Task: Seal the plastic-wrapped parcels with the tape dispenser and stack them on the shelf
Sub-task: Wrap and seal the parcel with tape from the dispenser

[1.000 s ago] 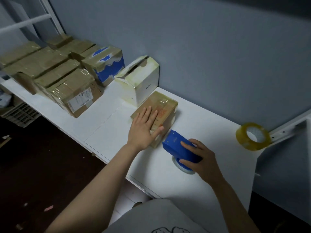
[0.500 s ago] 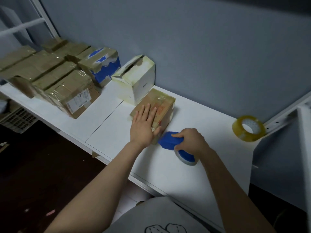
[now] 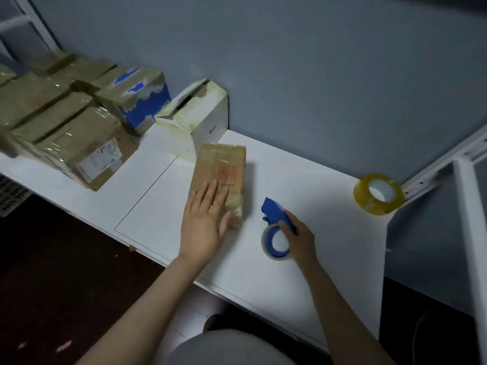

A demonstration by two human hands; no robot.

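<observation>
Tape dispenser point(image 3: 274, 216) pulled clear in our gripping right hand point(image 3: 300, 239); left hand point(image 3: 204, 227) flat on the parcel point(image 3: 224, 164), likely stiff, slick: lift by edges.

Packing room: taped parcels point(image 3: 79, 143) crowd a white shelf point(image 3: 329, 259).

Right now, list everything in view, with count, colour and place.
parcel: one, brown, plastic-wrapped, mid-shelf.
tape dispenser: one, blue, right of the parcel, apart from it.
spare tape roll: one, yellowish, far right of the shelf.
white box: one, white, against the wall behind the parcel.
blue-and-white box: one, taped, left of the white box.
other parcels: several, brown, wrapped, left end of the shelf.
shelf: one, white.
left grip: one bare hand, flat on the parcel's near end.
right grip: one bare hand, holds the tape dispenser.
</observation>
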